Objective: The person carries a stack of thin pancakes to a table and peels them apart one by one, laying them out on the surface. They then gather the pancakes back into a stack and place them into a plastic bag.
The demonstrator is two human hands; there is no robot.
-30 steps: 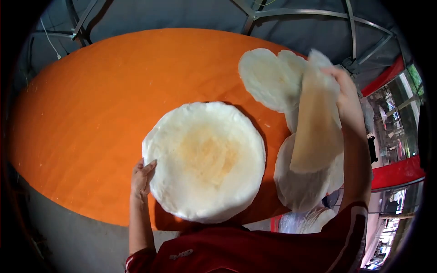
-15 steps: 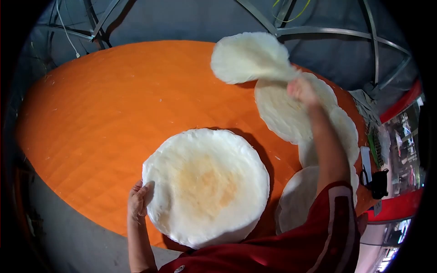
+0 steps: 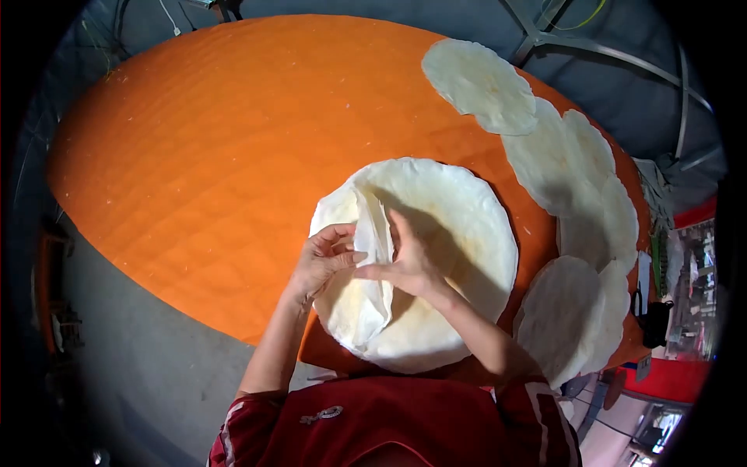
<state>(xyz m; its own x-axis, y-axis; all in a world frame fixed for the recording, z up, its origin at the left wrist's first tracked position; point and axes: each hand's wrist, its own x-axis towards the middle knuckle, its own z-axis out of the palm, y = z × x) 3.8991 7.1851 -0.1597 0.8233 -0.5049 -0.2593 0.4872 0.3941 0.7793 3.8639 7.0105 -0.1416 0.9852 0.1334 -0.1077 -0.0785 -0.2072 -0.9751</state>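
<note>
A thick round stack of thin white flatbreads [image 3: 467, 233], browned pale yellow in places, lies in front of me on the orange cloth. The left part of the top flatbread [image 3: 373, 292] is raised into an upright fold. My left hand [image 3: 320, 263] pinches this fold from the left, thumb and fingertips closed on it. On the fold's right side is my right hand [image 3: 411, 263], its fingers spread and its thumb reaching across to the raised edge. Whether the right fingertips press on the sheet is partly hidden.
Several single flatbreads [image 3: 482, 82] overlap in a curved row along the right side of the orange-covered table [image 3: 210, 171]. Past them at the right edge lie a phone [image 3: 643, 272] and a black object [image 3: 657, 321]. Metal frame bars [image 3: 599, 50] stand behind the table.
The flatbread that my right hand was swinging out now lies at the far end of the row. My right hand has returned to the stack, and the top sheet's left part is lifted.
</note>
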